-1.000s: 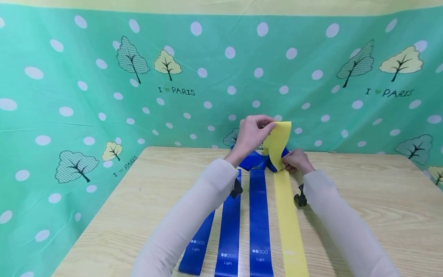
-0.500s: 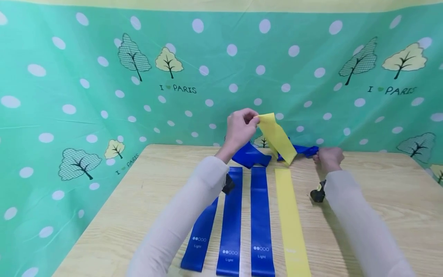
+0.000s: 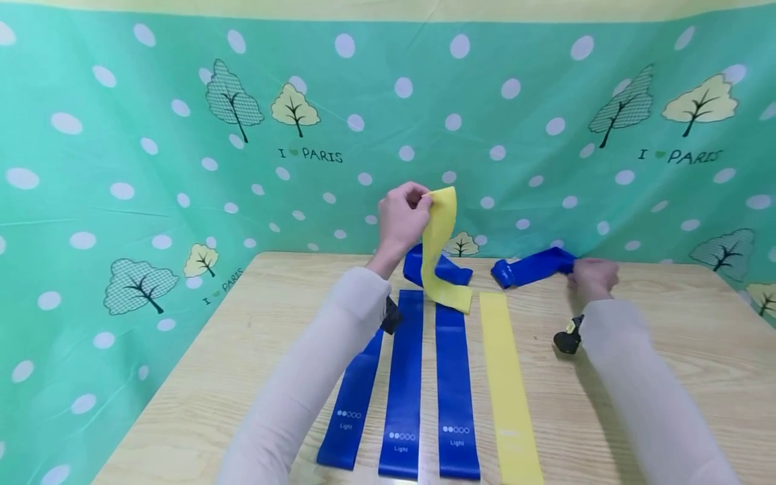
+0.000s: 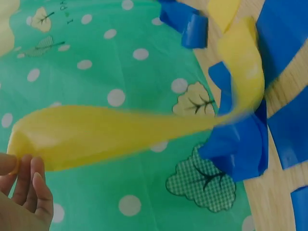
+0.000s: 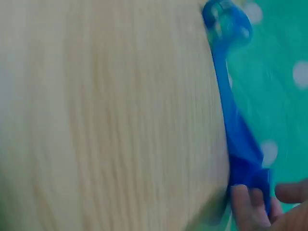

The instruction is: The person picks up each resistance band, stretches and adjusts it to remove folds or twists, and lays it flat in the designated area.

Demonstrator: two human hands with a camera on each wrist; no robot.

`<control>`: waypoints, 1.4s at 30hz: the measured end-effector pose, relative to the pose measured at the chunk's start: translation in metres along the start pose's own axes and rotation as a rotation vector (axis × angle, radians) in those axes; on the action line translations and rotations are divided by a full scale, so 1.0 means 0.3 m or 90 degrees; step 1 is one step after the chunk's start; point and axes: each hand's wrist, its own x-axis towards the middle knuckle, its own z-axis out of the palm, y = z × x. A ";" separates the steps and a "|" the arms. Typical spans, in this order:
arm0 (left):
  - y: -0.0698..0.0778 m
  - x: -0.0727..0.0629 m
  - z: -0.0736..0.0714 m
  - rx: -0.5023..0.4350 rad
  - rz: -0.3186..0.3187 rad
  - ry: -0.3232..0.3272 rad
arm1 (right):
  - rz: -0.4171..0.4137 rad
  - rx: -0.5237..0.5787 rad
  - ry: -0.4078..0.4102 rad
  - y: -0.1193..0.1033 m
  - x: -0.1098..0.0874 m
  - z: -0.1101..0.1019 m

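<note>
My left hand [image 3: 403, 219] pinches one end of a yellow resistance band [image 3: 439, 229] and holds it up near the back of the table. The band hangs in a curve, its lower end over the top of a flat blue band [image 3: 457, 391]. In the left wrist view the raised yellow band [image 4: 96, 137] is twisted, with finger and thumb at its end. At the back right, my right hand [image 3: 594, 277] grips the end of a loose blue resistance band [image 3: 533, 267], whose other end lies rolled on the table. The right wrist view is blurred.
Two more blue bands [image 3: 403, 377] [image 3: 351, 411] and a yellow band [image 3: 512, 384] lie flat side by side on the wooden table [image 3: 242, 377]. A crumpled blue band [image 3: 451, 271] sits at the back edge, before a green dotted cloth [image 3: 364, 81].
My left hand has moved left and slightly up with the yellow band, drawing it off the blue ones. My right hand has taken the blue band and pulled its end to the right.
</note>
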 end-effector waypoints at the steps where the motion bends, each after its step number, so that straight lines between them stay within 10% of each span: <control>1: 0.004 -0.003 0.004 -0.001 0.006 -0.011 | -0.025 -0.047 -0.037 -0.001 -0.015 0.012; 6: 0.036 -0.013 0.021 -0.012 0.024 -0.056 | -0.141 -0.219 -0.204 -0.033 -0.102 0.073; 14: 0.064 -0.019 0.020 -0.012 0.036 -0.085 | -0.113 -0.209 -0.492 -0.099 -0.305 0.172; 21: 0.088 -0.029 0.010 0.007 0.066 -0.130 | -0.370 -0.143 -0.448 -0.117 -0.427 0.221; 26: 0.103 -0.032 0.005 0.045 0.087 -0.169 | -0.502 -0.042 -0.507 -0.185 -0.469 0.228; 32: 0.117 -0.032 0.013 -0.065 0.064 -0.202 | -0.546 0.029 -0.485 -0.276 -0.521 0.195; 42: 0.053 -0.106 0.116 -0.291 -0.088 -0.290 | -0.537 0.105 -0.398 -0.392 -0.569 0.133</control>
